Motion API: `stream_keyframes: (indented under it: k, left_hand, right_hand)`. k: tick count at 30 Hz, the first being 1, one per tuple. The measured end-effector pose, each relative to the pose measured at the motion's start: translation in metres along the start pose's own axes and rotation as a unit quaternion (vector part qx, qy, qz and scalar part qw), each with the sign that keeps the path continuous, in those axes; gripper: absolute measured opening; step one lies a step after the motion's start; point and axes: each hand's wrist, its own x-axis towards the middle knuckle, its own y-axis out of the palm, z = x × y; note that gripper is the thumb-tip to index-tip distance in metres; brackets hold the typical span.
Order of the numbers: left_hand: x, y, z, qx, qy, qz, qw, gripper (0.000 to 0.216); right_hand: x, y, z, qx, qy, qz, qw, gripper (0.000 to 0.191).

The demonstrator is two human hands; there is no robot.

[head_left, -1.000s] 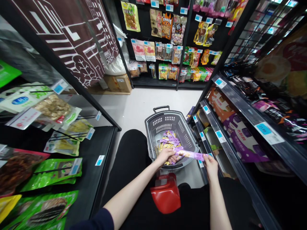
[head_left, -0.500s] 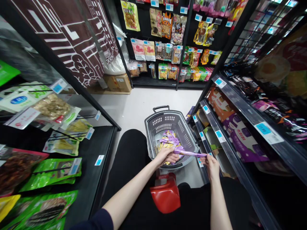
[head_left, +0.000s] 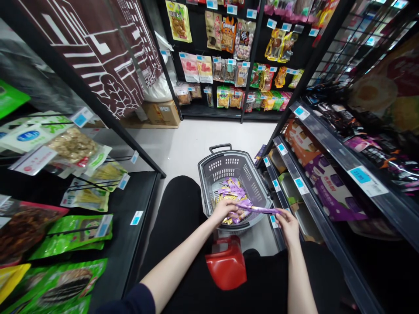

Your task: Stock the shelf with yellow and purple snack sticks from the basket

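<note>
A grey shopping basket [head_left: 209, 172] stands on the floor ahead of my knees and holds several purple and gold snack sticks [head_left: 231, 192]. My left hand [head_left: 225, 210] is over the basket's near rim, fingers closed on purple stick packets. My right hand [head_left: 288, 223] pinches the other end of a long purple stick packet [head_left: 260, 210], which spans level between the two hands just right of the basket.
Black shelves with price tags and purple and orange boxes [head_left: 322, 185] line the right. Hanging snack bags [head_left: 75, 150] fill the left rack. A red stool [head_left: 226, 264] sits between my legs. A cardboard box [head_left: 161, 112] lies at the aisle's end.
The long purple packet has turned edge-on and risen slightly between my hands. Both hands have stayed close to the basket's near rim.
</note>
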Motion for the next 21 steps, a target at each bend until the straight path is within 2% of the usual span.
stream_keyframes:
  k: [5,8,13,16,18,19,21]
  left_hand:
    - [0.001,-0.001,0.000,0.033,0.028,-0.007,0.999,0.020]
    - [0.004,-0.004,0.001,0.104,0.035,-0.021,0.994,0.021]
    - [0.010,-0.009,0.007,0.229,0.048,-0.045,0.971,0.039]
    - [0.006,-0.012,0.015,0.315,0.065,-0.030,0.946,0.054]
    - [0.006,-0.019,0.026,0.496,0.038,-0.018,0.867,0.056]
    - [0.010,-0.025,0.032,0.556,0.016,0.009,0.831,0.052]
    - [0.023,-0.037,0.044,0.611,0.003,0.065,0.789,0.047]
  right_hand:
    - [-0.003,0.003,0.004,0.045,-0.027,0.008,0.999,0.021]
    - [-0.003,0.005,0.006,-0.032,-0.047,0.008,0.998,0.018]
    - [0.011,0.016,-0.007,-0.132,-0.105,0.036,0.985,0.025]
    - [0.017,0.025,0.000,-0.265,-0.150,-0.014,0.952,0.030]
    - [0.016,0.023,0.023,-0.336,-0.180,-0.058,0.923,0.029]
    - [0.015,0.019,0.041,-0.357,-0.201,-0.075,0.909,0.026]
    - [0.007,-0.001,0.088,-0.380,-0.259,-0.130,0.878,0.021]
